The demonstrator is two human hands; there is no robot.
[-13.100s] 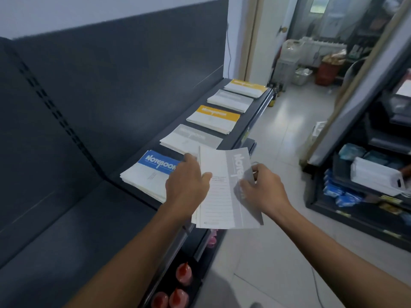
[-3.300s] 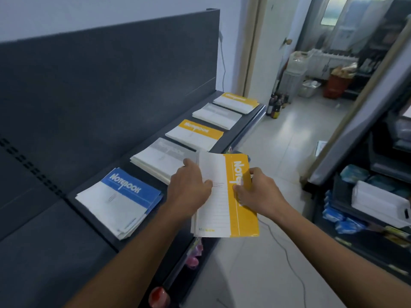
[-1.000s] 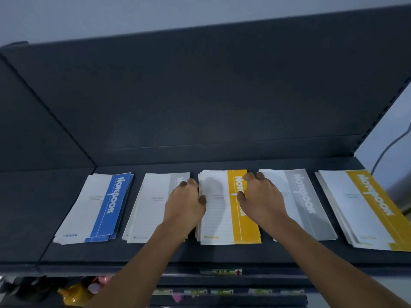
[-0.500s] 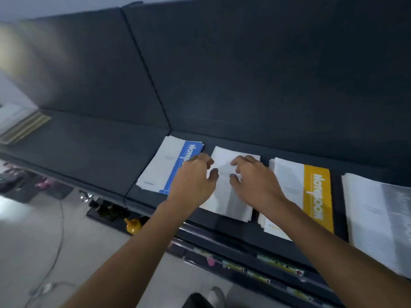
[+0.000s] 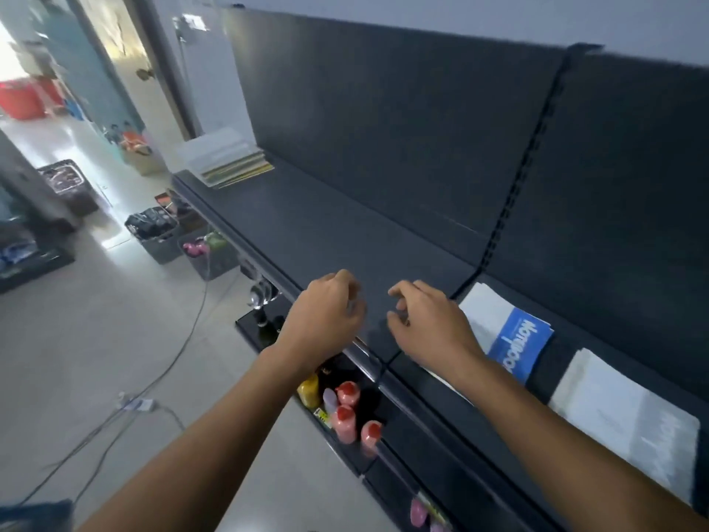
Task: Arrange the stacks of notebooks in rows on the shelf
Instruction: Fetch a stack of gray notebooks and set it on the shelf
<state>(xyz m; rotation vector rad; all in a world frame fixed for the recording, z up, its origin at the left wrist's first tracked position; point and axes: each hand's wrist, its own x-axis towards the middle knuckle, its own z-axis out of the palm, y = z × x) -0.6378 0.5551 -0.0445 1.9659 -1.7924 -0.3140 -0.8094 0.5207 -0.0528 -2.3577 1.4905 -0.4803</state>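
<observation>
A dark shelf [image 5: 314, 232] runs from far left to near right. At its far left end lies a pile of notebooks [image 5: 226, 159]. On the right a blue-banded notebook stack [image 5: 514, 335] lies flat, with a grey-banded stack [image 5: 629, 412] beside it. My left hand [image 5: 326, 316] and my right hand [image 5: 429, 320] hover over the bare shelf left of the blue stack, fingers loosely curled, holding nothing. My right hand overlaps the blue stack's left edge.
Below the shelf's front edge stand red-capped bottles [image 5: 349, 412] and a yellow one [image 5: 309, 389]. Dark baskets [image 5: 157, 232] and cables [image 5: 161, 385] lie on the tiled floor at left. A doorway with red tubs [image 5: 23, 99] opens at far left.
Both hands have left the grey-banded stack and moved left past the blue stack. My view has swung left, bringing the far pile of notebooks closer to centre.
</observation>
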